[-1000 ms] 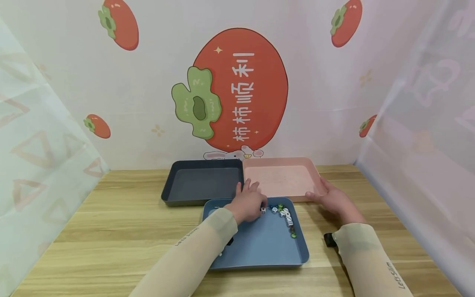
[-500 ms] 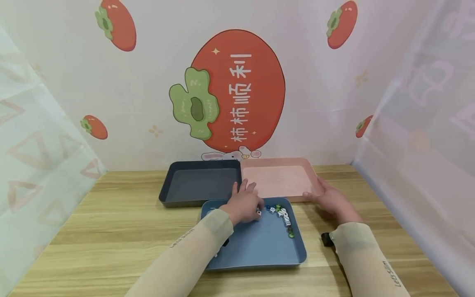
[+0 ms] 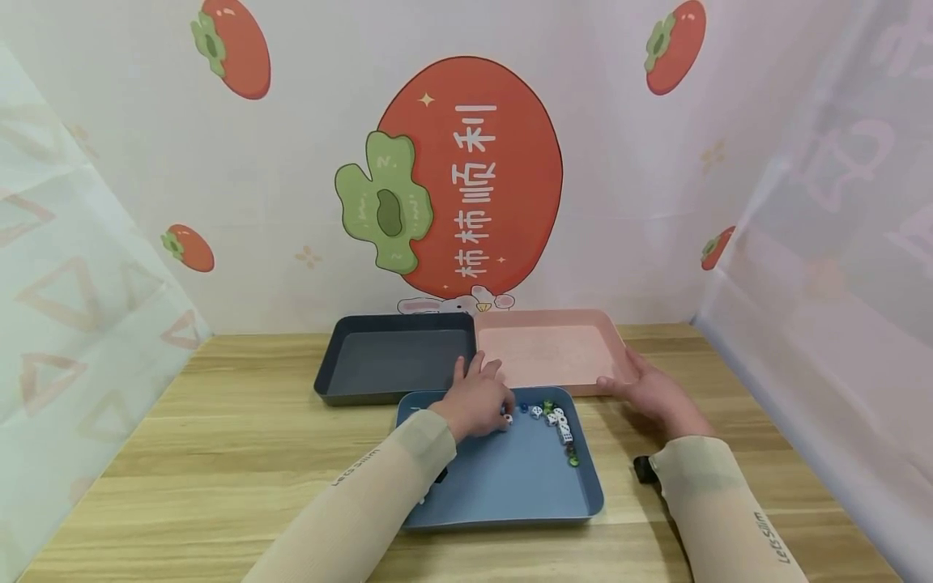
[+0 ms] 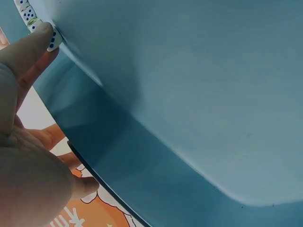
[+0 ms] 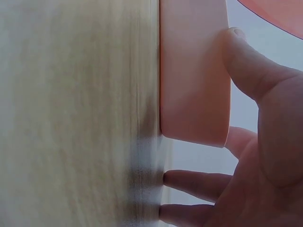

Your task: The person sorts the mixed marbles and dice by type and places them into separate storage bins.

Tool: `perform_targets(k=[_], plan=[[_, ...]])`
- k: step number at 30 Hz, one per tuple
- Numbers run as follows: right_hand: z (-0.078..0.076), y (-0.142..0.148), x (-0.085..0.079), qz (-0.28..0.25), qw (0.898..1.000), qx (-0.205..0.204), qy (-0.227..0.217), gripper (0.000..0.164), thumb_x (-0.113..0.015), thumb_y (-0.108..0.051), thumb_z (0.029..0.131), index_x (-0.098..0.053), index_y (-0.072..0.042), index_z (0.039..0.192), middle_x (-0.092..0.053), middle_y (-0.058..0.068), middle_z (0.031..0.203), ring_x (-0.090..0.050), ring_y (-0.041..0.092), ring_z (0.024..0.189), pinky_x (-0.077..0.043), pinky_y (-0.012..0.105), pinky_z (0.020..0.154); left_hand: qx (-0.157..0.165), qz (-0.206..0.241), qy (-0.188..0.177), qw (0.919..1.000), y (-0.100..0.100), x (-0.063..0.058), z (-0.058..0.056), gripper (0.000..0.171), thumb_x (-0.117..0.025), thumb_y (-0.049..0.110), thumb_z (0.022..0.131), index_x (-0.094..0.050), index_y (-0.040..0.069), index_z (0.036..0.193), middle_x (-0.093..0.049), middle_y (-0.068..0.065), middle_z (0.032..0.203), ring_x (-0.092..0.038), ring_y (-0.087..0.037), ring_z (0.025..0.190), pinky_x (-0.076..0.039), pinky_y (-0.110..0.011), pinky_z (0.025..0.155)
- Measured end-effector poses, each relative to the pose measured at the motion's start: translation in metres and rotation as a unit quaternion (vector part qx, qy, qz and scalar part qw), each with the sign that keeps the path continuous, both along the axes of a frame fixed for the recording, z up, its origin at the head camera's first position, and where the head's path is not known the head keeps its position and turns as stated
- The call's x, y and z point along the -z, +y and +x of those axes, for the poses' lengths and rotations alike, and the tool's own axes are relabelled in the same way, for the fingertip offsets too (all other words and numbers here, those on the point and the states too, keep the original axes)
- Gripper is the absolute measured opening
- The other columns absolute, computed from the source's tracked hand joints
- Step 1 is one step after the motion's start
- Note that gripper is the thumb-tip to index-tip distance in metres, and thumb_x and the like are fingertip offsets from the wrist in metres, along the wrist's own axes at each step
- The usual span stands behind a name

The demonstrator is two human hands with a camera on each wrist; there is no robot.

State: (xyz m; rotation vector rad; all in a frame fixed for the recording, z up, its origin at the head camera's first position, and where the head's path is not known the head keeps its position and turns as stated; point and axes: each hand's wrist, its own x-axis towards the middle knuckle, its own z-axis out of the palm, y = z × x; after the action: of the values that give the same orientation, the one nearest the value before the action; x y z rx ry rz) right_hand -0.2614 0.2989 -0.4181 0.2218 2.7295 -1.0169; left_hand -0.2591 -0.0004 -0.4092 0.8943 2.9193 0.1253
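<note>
My left hand reaches over the far side of the blue tray. Its thumb and index finger pinch a white die with blue pips by the tray wall, while the other fingers stretch out past the rim. Along the far right corner of this tray lie several white dice, with a green marble-like piece and a small dark blue one among them. My right hand rests at the near right corner of the pink tray, thumb against its front wall and fingers extended beside it.
A dark grey tray stands left of the pink one, both behind the blue tray on the wooden table. Small light pieces show by my left sleeve at the blue tray's left side. A printed cloth hangs behind.
My left hand has shifted slightly left, away from the row of dice, with the die at its fingertips. My right hand has stayed at the pink tray's corner.
</note>
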Motion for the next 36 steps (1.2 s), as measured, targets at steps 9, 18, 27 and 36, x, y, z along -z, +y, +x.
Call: perform_targets(k=[9,18,27,36], plan=[[0.001,0.0,-0.002,0.008,1.0,-0.004,0.006,0.113,-0.057,-0.072,0.074,0.005,-0.017,0.15,-0.013,0.034,0.146,-0.018,0.052,0.128,-0.015,0.064,0.099,0.0,0.012,-0.002,0.9999,-0.003,0.002,-0.001,0.012,-0.071,0.038,0.081,-0.064,0.035,0.073,-0.03,-0.011,0.147,-0.007,-0.04,0.137,-0.005,-0.063,0.102],[0.001,0.0,-0.002,0.02,1.0,-0.009,0.011,0.107,-0.055,-0.068,0.078,0.003,-0.014,0.15,-0.015,0.034,0.145,-0.019,0.052,0.128,-0.016,0.064,0.099,-0.007,0.05,-0.031,0.9982,-0.008,-0.011,0.0,0.007,-0.069,0.041,0.082,-0.066,0.036,0.079,-0.032,-0.011,0.146,-0.009,-0.039,0.137,-0.006,-0.063,0.103],[0.0,0.002,0.0,0.036,0.999,-0.015,0.012,0.105,-0.053,-0.068,0.079,0.003,-0.014,0.15,-0.015,0.035,0.144,-0.02,0.053,0.128,-0.017,0.065,0.098,-0.032,0.128,-0.059,0.9895,-0.025,-0.028,-0.008,0.005,-0.071,0.039,0.081,-0.066,0.037,0.08,-0.032,-0.009,0.146,-0.012,-0.036,0.136,-0.008,-0.061,0.103],[-0.002,0.003,0.003,0.028,0.999,-0.012,0.012,0.107,-0.054,-0.07,0.078,0.003,-0.015,0.15,-0.015,0.035,0.144,-0.019,0.053,0.128,-0.017,0.065,0.098,-0.087,0.155,-0.053,0.9827,-0.052,-0.034,-0.02,0.005,-0.068,0.037,0.084,-0.067,0.034,0.082,-0.035,-0.011,0.144,-0.015,-0.034,0.136,-0.009,-0.059,0.104]])
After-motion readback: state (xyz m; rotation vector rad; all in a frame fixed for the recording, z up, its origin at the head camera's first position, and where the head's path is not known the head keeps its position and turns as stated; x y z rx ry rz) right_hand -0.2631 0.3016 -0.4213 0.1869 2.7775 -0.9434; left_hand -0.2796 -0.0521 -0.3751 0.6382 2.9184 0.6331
